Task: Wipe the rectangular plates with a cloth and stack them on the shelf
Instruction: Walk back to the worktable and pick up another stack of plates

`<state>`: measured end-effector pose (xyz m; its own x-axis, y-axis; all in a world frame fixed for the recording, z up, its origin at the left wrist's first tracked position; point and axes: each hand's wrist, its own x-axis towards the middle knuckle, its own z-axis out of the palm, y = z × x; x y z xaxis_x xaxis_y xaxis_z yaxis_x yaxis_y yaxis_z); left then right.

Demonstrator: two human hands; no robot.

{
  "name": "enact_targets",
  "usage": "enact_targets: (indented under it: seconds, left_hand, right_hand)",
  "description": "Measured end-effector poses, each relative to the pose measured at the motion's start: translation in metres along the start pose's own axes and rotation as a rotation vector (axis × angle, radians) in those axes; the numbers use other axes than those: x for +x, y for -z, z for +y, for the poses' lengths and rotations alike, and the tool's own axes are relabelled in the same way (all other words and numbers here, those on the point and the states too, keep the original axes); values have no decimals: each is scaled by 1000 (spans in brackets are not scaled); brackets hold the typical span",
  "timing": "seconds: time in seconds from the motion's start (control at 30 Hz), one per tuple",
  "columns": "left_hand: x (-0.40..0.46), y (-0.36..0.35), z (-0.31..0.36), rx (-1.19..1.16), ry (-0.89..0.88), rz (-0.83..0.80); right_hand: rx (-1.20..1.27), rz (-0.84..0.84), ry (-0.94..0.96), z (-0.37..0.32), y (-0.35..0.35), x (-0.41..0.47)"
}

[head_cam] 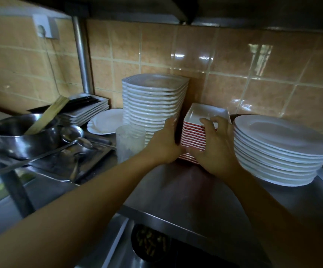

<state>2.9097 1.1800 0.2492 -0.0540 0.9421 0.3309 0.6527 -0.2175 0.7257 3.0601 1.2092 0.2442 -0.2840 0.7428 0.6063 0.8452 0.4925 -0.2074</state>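
A stack of rectangular plates (195, 132), white inside with red outer edges, stands on the steel shelf (176, 190) against the tiled wall. My left hand (164, 146) grips the stack's left side, with its fingers reaching behind the near corner. My right hand (214, 147) holds the right side, fingers curled over the rim of the top plate. No cloth is in view.
A tall pile of white square plates (153, 101) rises just left of the stack, and a pile of round white plates (278, 149) sits to its right. A plastic cup (129, 142), a steel pot (21, 134), ladles and a tray (60, 165) lie at left. A sink (149, 244) is below.
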Motion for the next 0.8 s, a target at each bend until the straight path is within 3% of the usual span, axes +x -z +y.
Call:
enact_targets:
  seconds: [0.27,0.63,0.8]
  left_hand:
    - [-68,95,-18,81,48,210]
    - [-232,259,-108,99,334,506]
    - [-309,323,-154,138,547,626]
  right_hand:
    - [267,-32,124,-96,1,-6]
    - [596,-225,374,-325,-39,-43]
    - [683,-325,485,-428,-65,-70]
